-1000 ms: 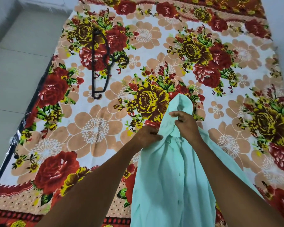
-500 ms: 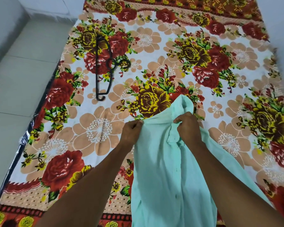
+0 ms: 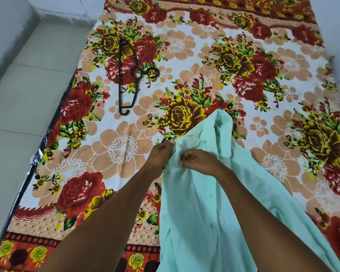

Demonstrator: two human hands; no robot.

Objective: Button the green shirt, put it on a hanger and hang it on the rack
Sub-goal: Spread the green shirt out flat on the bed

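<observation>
A pale mint-green shirt (image 3: 200,209) lies on the floral bedsheet (image 3: 126,150), its collar end pointing away from me at the centre. My left hand (image 3: 159,156) grips the shirt's left edge near the top. Just right of it, my right hand (image 3: 198,160) pinches the cloth near the front placket, fingers curled. A black hanger (image 3: 128,77) lies flat on the sheet to the upper left, apart from the shirt and both hands. No rack is in view.
The bed's dark left edge (image 3: 37,154) runs diagonally, with a pale tiled floor (image 3: 22,91) beyond it. A light wall (image 3: 334,26) borders the bed at the right.
My right hand has moved left, close to my left hand, taking hold of the cloth lower down. The collar has flopped open to the right. The view shifted slightly.
</observation>
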